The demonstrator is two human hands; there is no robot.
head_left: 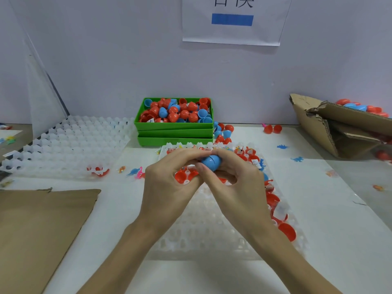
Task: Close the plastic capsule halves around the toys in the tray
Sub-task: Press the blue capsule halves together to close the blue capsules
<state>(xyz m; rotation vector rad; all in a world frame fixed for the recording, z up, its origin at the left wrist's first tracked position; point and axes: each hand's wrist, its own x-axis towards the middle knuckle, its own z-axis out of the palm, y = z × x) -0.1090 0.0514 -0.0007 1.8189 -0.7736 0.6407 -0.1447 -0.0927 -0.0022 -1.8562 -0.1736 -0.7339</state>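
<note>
Both hands, left hand [169,177] and right hand [235,177], pinch a blue plastic egg-shaped capsule [211,162] above the clear plastic tray [212,236], its halves nearly joined. Beyond, red half-shells holding toys [273,198] remain open; much seems left.

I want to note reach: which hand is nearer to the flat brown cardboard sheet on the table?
Left. The left hand is just right of the cardboard sheet, gripping the blue capsule. The right hand is farther right, beyond the left hand, on the same capsule.
</note>
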